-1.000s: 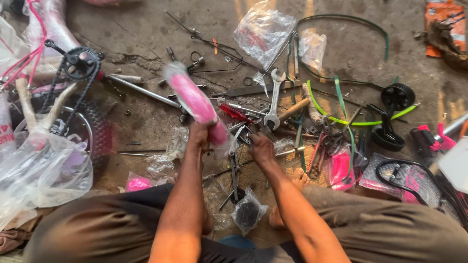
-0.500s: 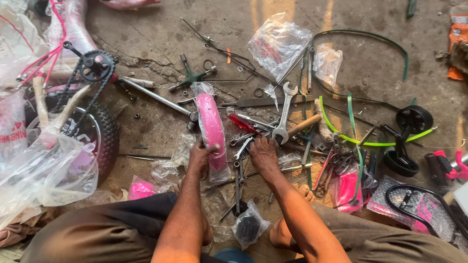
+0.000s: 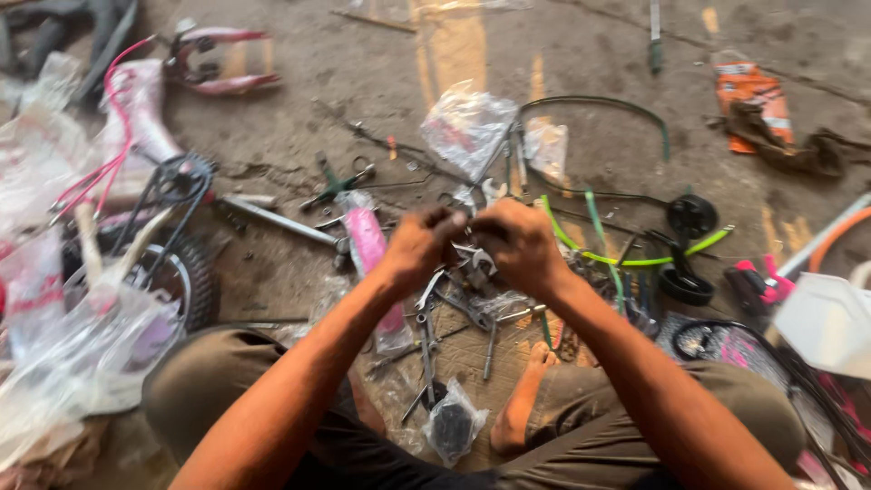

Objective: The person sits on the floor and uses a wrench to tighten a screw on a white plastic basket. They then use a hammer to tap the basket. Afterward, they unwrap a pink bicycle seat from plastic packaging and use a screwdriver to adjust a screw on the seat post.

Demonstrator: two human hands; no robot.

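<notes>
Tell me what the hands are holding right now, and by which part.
Both hands, left hand and right hand, meet fingertip to fingertip, pinching something small between them; what it is, and which part is gripped, cannot be told.

Pink wrapped part (image 3: 370,249) released, now lying on the ground left of the left hand (image 3: 419,245). Both hands raised and brought together, right hand (image 3: 519,243) touching left fingertips, pinching something small, blurred.

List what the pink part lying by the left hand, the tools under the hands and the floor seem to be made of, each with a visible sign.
Pink part: likely pink plastic or painted metal in clear film; the wrap glints and crinkles.
Tools: bare metal, probably steel; grey, dull shine, thin hard shapes.
Floor: seemingly concrete; grey, rough, stained, matte.
</notes>
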